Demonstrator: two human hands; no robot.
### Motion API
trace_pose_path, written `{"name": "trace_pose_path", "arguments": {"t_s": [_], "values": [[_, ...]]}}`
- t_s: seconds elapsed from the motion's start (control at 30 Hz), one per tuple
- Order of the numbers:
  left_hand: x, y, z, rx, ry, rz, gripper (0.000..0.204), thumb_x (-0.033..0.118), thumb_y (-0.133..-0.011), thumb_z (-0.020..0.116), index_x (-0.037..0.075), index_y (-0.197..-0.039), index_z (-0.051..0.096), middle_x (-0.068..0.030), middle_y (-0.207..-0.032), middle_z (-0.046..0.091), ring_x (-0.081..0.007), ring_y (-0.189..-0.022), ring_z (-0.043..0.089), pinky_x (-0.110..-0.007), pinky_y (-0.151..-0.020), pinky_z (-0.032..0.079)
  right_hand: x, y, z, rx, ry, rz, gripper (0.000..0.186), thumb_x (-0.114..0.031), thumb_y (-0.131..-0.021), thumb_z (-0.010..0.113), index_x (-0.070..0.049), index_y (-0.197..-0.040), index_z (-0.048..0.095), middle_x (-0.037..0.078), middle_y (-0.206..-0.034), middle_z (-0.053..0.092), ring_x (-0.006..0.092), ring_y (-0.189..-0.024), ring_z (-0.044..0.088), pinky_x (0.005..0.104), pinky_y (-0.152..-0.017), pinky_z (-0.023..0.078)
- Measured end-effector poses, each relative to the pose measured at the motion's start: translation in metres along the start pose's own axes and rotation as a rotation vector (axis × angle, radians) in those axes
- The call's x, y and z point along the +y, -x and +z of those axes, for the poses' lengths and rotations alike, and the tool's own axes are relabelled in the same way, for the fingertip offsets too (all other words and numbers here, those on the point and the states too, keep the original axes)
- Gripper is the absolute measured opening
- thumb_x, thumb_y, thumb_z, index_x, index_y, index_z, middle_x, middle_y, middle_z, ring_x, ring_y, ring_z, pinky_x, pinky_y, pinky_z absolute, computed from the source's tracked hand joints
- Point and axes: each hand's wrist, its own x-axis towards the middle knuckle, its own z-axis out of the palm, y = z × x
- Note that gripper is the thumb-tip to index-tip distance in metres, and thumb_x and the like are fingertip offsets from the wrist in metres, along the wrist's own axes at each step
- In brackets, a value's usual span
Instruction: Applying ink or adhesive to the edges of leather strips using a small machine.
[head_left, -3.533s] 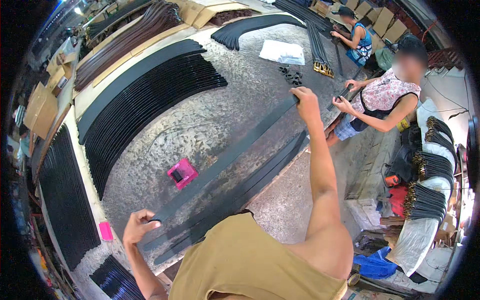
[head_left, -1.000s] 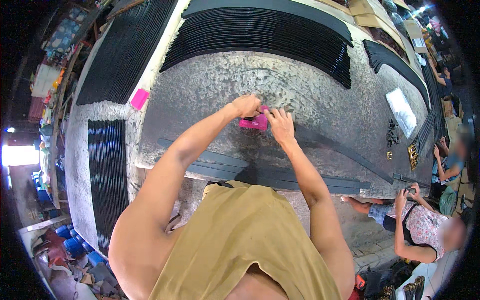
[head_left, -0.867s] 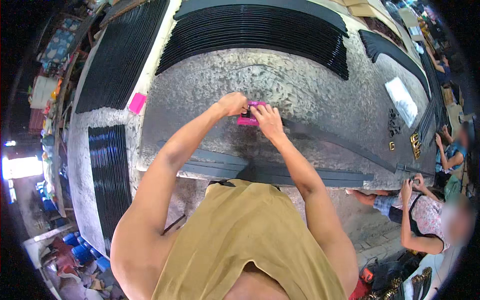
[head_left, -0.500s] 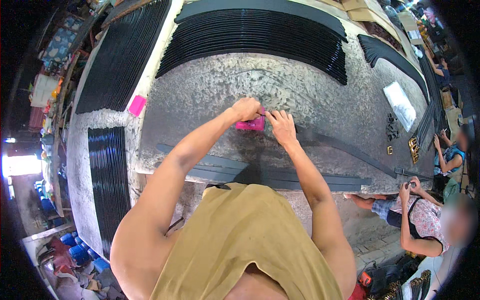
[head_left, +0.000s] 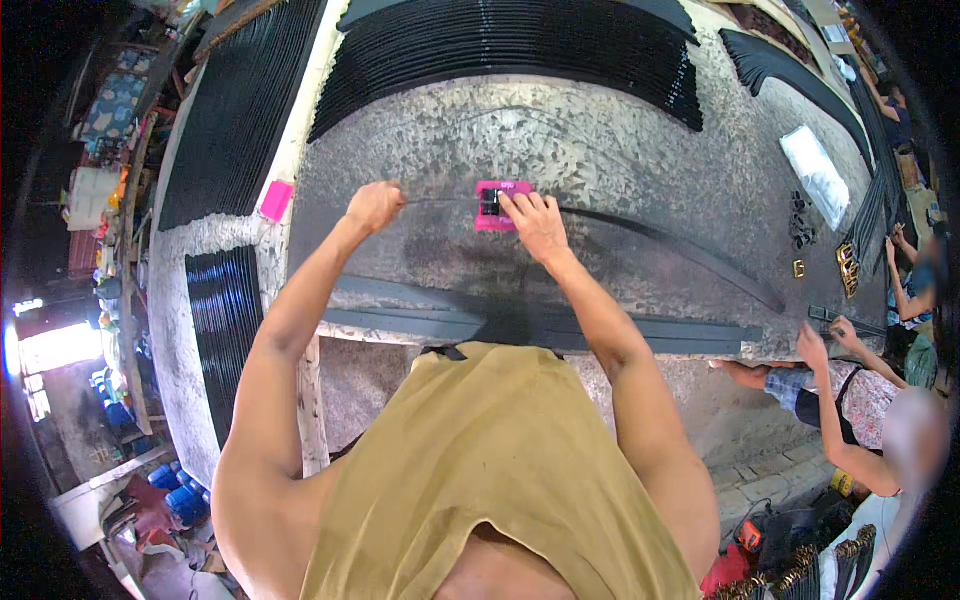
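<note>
My left hand [head_left: 375,208] is closed on the end of a long black strap, out to the left of a small pink holder [head_left: 484,222]. A black block [head_left: 490,203] sits on this holder, which lies on the table. Bent over the holder's right side, my right hand [head_left: 540,228] presses down with its thumb at the block; its palm side is hidden. The black strap [head_left: 680,240] runs from beside my right hand in a curve to the right. Between my left hand and the holder it shows only as a thin, faint line.
Rows of black straps [head_left: 500,55] lie at the back, with more [head_left: 222,330] on the left. A pink piece [head_left: 277,201] is at left. Flat dark strips [head_left: 600,328] line the near edge. Right are a clear plastic bag [head_left: 815,175], gold buckles [head_left: 848,270] and a co-worker [head_left: 860,410].
My left hand has moved left, away from the pink holder. My right hand has shifted left onto the holder. The strap's right end has slid left, and the co-worker's hands have moved apart.
</note>
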Motion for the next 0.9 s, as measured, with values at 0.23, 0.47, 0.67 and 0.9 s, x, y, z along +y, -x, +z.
{"name": "trace_pose_path", "arguments": {"t_s": [0.23,0.47,0.67,0.9], "values": [[0.097,-0.03,0.006,0.359,0.076,0.142,0.028,0.025,-0.088,0.066,0.012,-0.114,0.067,-0.0094,-0.108,0.066,-0.0304,-0.101,0.063,-0.041,-0.086,0.052,-0.008,-0.004,0.003,0.008,0.005,0.028,0.047,-0.009,-0.084,0.059,-0.015,-0.131,0.058,0.003,-0.098,0.056,0.0216,-0.094,0.054,0.0399,-0.081,0.041],[0.046,-0.002,0.028,0.43,0.029,0.119,0.018,0.02,-0.089,0.063,0.012,-0.105,0.068,-0.0061,-0.095,0.062,-0.0264,-0.093,0.062,-0.039,-0.079,0.052,-0.006,0.002,0.003,0.005,-0.003,0.059,0.058,-0.001,-0.079,0.061,-0.019,-0.134,0.055,0.003,-0.101,0.056,0.021,-0.094,0.055,0.0401,-0.081,0.041],[-0.048,0.075,0.026,0.422,-0.035,-0.101,0.019,0.022,-0.09,0.061,0.013,-0.106,0.067,-0.006,-0.101,0.063,-0.026,-0.101,0.062,-0.04,-0.086,0.051,-0.005,0.0,0.002,-0.009,0.008,0.055,0.06,0.001,-0.077,0.062,-0.021,-0.133,0.055,0.002,-0.101,0.056,0.021,-0.095,0.055,0.0401,-0.081,0.041],[-0.177,0.183,0.032,0.37,0.008,-0.43,0.022,0.021,-0.092,0.06,0.014,-0.112,0.066,-0.0104,-0.106,0.065,-0.0332,-0.1,0.063,-0.043,-0.084,0.052,-0.011,-0.007,-0.003,-0.051,0.042,0.049,0.064,0.003,-0.074,0.063,-0.019,-0.134,0.055,0.003,-0.105,0.057,0.0223,-0.099,0.056,0.0407,-0.086,0.041]]}}
